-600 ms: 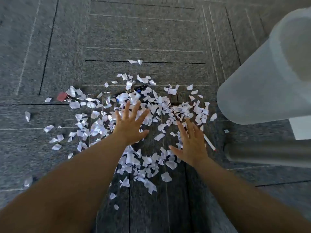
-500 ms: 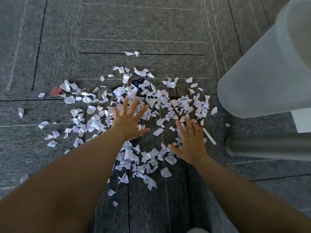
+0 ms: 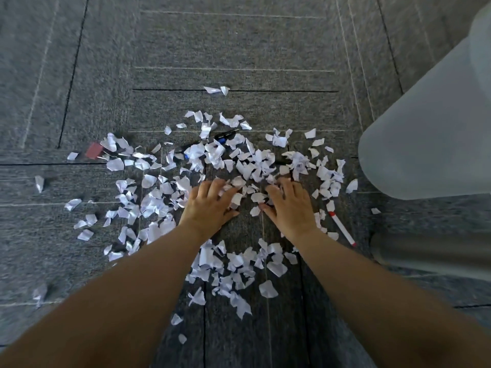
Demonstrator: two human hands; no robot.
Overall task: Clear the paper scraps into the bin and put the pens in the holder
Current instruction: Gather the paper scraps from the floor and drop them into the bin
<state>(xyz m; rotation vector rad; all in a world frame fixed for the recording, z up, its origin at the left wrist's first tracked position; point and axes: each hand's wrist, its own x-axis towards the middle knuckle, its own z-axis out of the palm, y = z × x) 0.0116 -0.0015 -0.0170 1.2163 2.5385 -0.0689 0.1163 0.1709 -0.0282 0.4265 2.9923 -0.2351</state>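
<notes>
Paper scraps (image 3: 249, 166), torn, crumpled, litter woven carpet (image 3: 233, 49); left hand (image 3: 210, 208) and right hand (image 3: 289, 208) fingers (image 3: 285, 185) clutch some.

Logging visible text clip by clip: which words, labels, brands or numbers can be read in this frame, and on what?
Nothing can be read.
Black pen: a line of white print on the barrel, too small and blurred to read.
Paper scraps: faint marks on a few, not legible.
White pen: no print shows.
Bin: no label shows.
</notes>
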